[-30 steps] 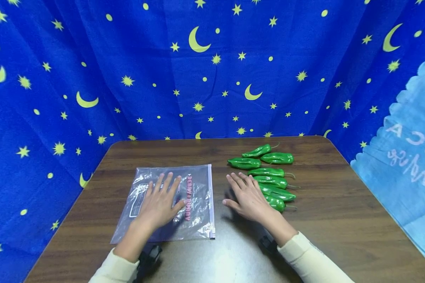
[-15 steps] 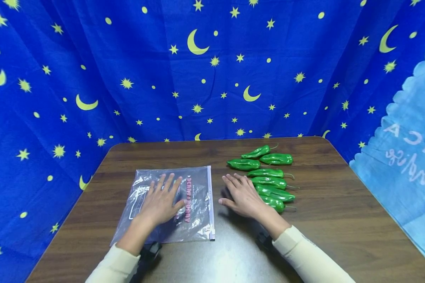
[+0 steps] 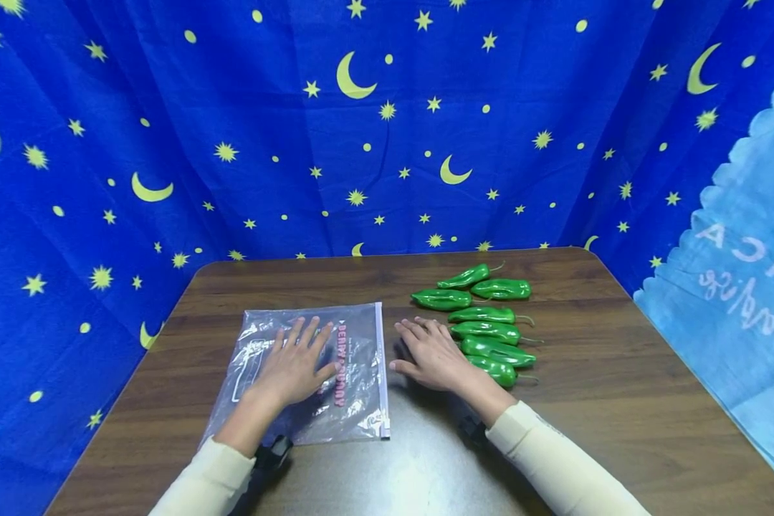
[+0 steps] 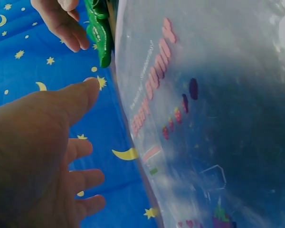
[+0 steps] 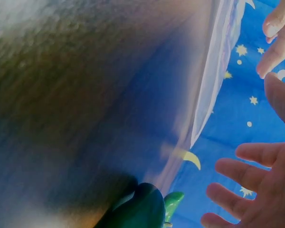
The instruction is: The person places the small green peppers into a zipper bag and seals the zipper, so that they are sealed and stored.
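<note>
A clear zip bag with pink lettering [image 3: 364, 401] lies flat on the left half of the table. My left hand [image 3: 293, 369] is spread above it, palm down, holding nothing; the left wrist view shows that hand [image 4: 38, 142] with a gap to the bag [image 4: 194, 118]. Just left of several green peppers [image 3: 499, 351], my right hand [image 3: 435, 358] hovers with fingers extended and nothing in them. In the right wrist view the right hand [image 5: 256, 190] is apart from the tabletop, with a pepper [image 5: 140, 209] at the bottom. The right hand's wrist side lies close to the lowest peppers.
The brown wooden table [image 3: 587, 444] reaches back to a blue curtain [image 3: 264, 107] with moons and stars. A light blue cloth with lettering [image 3: 735, 287] hangs at the right. Three peppers [image 3: 441, 299] lie farther back than the others.
My right hand has moved a little to the left, away from the peppers, uncovering more of them. My left hand has hardly moved over the bag.
</note>
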Demonstrator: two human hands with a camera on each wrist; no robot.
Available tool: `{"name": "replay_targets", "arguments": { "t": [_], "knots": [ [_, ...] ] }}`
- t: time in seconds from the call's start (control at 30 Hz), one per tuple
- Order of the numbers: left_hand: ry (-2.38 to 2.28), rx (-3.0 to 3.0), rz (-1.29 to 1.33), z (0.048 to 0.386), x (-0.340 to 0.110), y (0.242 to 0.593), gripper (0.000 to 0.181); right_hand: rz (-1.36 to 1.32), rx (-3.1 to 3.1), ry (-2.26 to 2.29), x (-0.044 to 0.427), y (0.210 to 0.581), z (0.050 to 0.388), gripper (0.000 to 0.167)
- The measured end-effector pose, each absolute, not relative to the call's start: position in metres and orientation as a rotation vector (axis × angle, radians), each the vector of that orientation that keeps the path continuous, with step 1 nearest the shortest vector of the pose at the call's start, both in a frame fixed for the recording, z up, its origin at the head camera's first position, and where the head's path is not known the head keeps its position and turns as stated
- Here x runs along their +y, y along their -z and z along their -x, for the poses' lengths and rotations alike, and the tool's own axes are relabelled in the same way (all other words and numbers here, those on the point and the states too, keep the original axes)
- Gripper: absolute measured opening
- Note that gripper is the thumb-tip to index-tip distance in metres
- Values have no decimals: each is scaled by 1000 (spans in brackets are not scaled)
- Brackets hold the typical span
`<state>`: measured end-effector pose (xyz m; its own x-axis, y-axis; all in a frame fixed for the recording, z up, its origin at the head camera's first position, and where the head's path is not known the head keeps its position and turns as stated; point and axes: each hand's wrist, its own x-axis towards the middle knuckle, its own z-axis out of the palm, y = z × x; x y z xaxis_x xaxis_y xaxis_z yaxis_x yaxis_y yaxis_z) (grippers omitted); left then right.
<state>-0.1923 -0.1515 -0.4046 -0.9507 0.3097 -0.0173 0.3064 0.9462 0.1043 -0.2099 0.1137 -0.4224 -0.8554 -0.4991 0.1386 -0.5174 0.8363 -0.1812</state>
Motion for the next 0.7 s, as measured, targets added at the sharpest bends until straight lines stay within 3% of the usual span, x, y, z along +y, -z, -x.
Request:
{"name": "replay_targets", "arguments": {
  "t": [0.7],
  "knots": [
    [-152, 2981, -554, 199, -150, 424, 73, -869, -3008, -206, 100, 434, 214, 69]
  ]
}}
